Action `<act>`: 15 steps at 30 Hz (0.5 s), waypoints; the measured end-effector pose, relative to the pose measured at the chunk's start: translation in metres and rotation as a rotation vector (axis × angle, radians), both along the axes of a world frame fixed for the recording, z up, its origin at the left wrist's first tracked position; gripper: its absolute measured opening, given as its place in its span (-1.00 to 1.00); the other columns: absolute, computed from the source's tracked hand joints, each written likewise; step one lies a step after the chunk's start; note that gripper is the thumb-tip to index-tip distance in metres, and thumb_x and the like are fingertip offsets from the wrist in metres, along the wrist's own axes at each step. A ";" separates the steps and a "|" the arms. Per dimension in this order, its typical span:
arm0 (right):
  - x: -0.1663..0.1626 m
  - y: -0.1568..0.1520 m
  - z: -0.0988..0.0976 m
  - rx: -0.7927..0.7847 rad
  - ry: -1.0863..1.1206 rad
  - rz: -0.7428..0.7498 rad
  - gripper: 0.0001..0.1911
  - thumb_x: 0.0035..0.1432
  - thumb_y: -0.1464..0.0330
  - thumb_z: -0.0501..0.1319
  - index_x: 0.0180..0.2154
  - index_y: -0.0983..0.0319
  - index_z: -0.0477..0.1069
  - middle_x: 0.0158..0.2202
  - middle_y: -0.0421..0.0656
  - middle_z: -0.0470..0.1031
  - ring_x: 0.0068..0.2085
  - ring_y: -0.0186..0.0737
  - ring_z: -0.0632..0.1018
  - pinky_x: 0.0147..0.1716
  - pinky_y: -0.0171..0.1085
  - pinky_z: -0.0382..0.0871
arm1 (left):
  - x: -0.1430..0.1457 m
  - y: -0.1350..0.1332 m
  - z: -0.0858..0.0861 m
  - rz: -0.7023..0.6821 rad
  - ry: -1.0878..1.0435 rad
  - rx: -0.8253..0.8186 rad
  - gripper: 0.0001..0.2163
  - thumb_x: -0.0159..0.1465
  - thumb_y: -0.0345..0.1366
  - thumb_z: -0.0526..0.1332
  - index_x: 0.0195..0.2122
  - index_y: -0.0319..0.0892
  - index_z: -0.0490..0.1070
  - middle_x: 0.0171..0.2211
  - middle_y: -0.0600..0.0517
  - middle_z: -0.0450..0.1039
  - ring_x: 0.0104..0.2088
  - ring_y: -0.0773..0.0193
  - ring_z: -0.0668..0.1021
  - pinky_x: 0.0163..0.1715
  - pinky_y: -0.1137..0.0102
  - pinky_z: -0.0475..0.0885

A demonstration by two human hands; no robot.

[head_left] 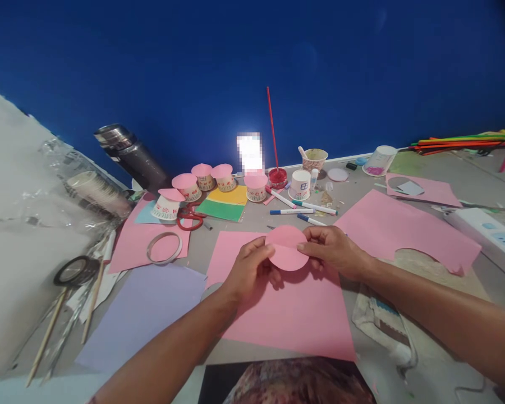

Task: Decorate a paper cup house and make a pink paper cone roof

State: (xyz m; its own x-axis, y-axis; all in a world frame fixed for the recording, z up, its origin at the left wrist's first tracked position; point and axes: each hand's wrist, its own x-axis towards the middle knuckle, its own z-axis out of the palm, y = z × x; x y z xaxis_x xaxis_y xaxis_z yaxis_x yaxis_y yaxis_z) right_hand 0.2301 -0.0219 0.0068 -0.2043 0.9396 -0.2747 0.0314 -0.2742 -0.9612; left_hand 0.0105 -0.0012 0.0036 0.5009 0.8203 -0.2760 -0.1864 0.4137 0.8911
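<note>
Between my two hands is a pink paper circle [288,255], held up over a large pink sheet [294,314]. My left hand [256,261] pinches its left edge, thumb on top. On the opposite edge my right hand [328,249] grips it the same way, with the other fingers curled beneath. A faint line crosses the disc. Beyond the hands stand several small decorated paper cups [165,210], some topped with pink paper. One white cup [300,185] bears a drawn window and has no pink top. Several markers [292,211] lie just past the circle.
Red-handled scissors [190,220] and a tape roll [164,248] lie at left, near a lilac sheet [147,314] and a dark flask [132,157]. A cut pink sheet [408,230] and a power strip [494,238] are at right. A red stick [272,126] stands upright by the wall.
</note>
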 end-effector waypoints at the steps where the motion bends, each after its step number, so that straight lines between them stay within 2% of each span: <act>1: 0.000 0.001 0.000 -0.025 0.022 -0.005 -0.56 -0.01 0.03 0.49 -0.40 0.22 0.43 -0.71 -0.32 0.41 -0.70 -0.35 0.41 -0.72 -0.38 0.35 | -0.001 0.001 0.003 0.001 -0.036 -0.001 -0.73 0.24 -0.12 0.30 -0.19 -0.23 0.46 -0.62 0.05 0.48 -0.69 0.25 0.51 -0.63 0.37 0.46; 3: 0.000 0.002 0.001 -0.082 0.088 -0.011 -0.55 -0.05 0.03 0.49 -0.42 0.21 0.40 -0.73 -0.34 0.37 -0.72 -0.37 0.37 -0.75 -0.39 0.30 | -0.002 0.002 0.007 0.015 -0.071 0.006 -0.67 0.21 -0.18 0.30 -0.04 -0.19 0.41 -0.55 0.08 0.51 -0.66 0.25 0.53 -0.62 0.37 0.47; 6: 0.000 0.004 0.001 -0.135 0.155 0.006 -0.54 -0.08 0.03 0.50 -0.42 0.22 0.41 -0.74 -0.35 0.35 -0.74 -0.41 0.33 -0.77 -0.41 0.24 | -0.002 0.003 0.012 0.066 0.000 0.084 -0.39 0.08 -0.35 0.41 0.17 -0.09 0.29 -0.33 0.11 0.56 -0.55 0.32 0.56 -0.56 0.44 0.47; 9: -0.001 0.003 0.001 -0.141 0.167 0.059 -0.55 -0.08 0.04 0.49 -0.42 0.21 0.39 -0.74 -0.35 0.37 -0.74 -0.40 0.32 -0.76 -0.40 0.26 | -0.001 0.000 0.012 0.103 0.070 0.180 -0.22 -0.02 -0.43 0.50 0.24 -0.07 0.27 -0.20 0.08 0.54 -0.43 0.36 0.55 -0.52 0.50 0.46; 12: -0.003 0.000 0.000 -0.115 0.104 0.117 -0.60 -0.02 0.07 0.45 -0.42 0.20 0.38 -0.73 -0.34 0.39 -0.73 -0.40 0.33 -0.72 -0.40 0.27 | 0.001 -0.001 0.010 0.084 0.102 0.190 -0.34 -0.01 -0.40 0.53 0.14 -0.13 0.39 -0.20 0.04 0.56 -0.43 0.38 0.51 -0.52 0.52 0.43; 15: -0.002 -0.001 0.000 -0.051 -0.004 0.128 -0.67 0.07 0.12 0.39 -0.41 0.20 0.38 -0.72 -0.33 0.41 -0.70 -0.39 0.38 -0.67 -0.40 0.25 | 0.002 -0.001 0.009 0.087 0.059 0.091 -0.51 0.07 -0.34 0.51 0.04 -0.15 0.47 -0.18 0.00 0.59 -0.39 0.38 0.55 -0.46 0.53 0.46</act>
